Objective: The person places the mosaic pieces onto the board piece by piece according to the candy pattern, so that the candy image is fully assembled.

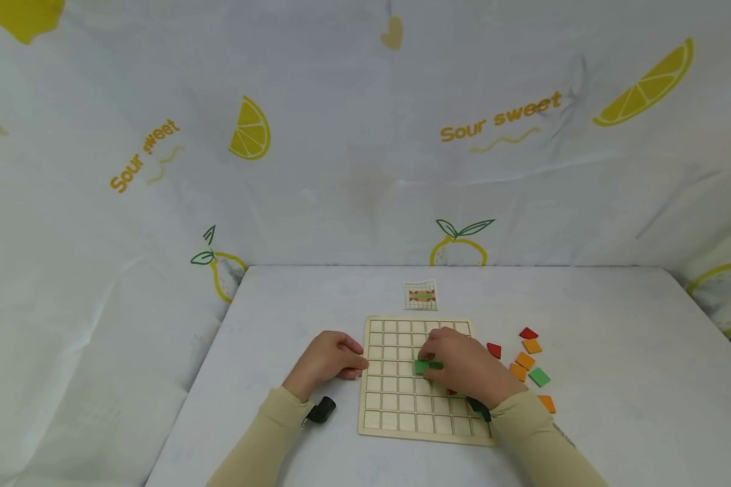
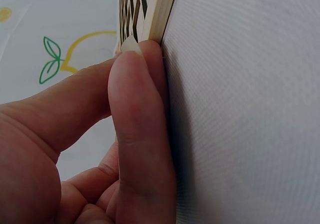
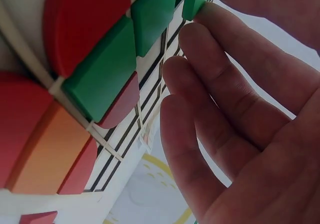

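A pale wooden grid board point(image 1: 390, 402) lies on the table. My left hand point(image 1: 331, 358) is at its left side, and in the left wrist view the thumb point(image 2: 135, 93) and a fingertip pinch the board's edge. Over the middle of the board my right hand point(image 1: 466, 362) pinches a green square tile point(image 3: 191, 1). Beside it in the right wrist view, green tiles point(image 3: 102, 73), red rounded tiles point(image 3: 82, 23) and an orange tile point(image 3: 50, 154) sit in the grid. The right hand hides much of the board's right half in the head view.
Loose tiles lie right of the board, among them a red one point(image 1: 528, 333), several orange ones point(image 1: 525, 360) and a green one point(image 1: 539, 377). A small printed pattern card point(image 1: 421, 295) lies behind the board. White cloth with lemon prints point(image 1: 365, 135) hangs behind the table.
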Demonstrator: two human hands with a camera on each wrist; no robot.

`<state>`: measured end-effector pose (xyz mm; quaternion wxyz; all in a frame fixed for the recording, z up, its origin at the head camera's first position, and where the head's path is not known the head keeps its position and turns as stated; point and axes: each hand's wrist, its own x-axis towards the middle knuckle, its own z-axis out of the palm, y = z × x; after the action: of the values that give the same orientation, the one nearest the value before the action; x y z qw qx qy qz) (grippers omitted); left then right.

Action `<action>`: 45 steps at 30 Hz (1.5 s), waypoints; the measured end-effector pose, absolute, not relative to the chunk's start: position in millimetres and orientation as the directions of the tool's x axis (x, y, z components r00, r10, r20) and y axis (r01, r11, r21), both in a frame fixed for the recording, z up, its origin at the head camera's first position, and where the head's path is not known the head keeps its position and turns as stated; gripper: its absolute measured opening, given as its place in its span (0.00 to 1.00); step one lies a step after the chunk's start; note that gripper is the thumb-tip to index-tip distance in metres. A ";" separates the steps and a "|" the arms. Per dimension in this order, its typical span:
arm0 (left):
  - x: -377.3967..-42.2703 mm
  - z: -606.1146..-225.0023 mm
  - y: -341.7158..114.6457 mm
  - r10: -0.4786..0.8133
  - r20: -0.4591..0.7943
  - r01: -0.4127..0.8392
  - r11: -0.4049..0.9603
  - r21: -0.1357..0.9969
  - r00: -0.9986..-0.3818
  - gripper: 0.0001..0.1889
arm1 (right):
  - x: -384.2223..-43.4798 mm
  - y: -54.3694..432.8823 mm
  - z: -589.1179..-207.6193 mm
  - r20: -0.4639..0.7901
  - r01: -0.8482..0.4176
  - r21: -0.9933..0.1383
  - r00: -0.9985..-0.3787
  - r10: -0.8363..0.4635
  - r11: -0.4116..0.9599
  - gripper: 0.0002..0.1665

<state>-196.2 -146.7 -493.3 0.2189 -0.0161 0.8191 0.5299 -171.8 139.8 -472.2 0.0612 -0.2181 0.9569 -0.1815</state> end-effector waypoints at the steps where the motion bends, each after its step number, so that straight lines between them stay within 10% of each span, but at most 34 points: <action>1: -196.0 -493.3 -146.7 0.205 -0.374 -0.257 0.439 0.861 -0.904 0.14 | -171.7 140.1 -472.3 -0.035 -0.400 -0.373 -0.895 -0.444 0.837 0.09; 30: -195.3 -491.5 -146.5 0.195 -0.382 -0.260 0.460 0.849 -0.903 0.14 | -170.5 145.7 -467.5 -0.044 -0.382 -0.386 -0.902 -0.430 0.840 0.08; 45: -193.4 -489.8 -146.1 0.199 -0.379 -0.256 0.459 0.851 -0.904 0.15 | -144.9 277.8 -459.5 -0.134 -0.145 -0.342 -0.971 -0.200 0.929 0.09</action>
<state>-193.4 -146.1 -489.8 0.2188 -0.0173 0.8256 0.5198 -144.9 277.8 -459.5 0.0833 -0.0882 0.9784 -0.1672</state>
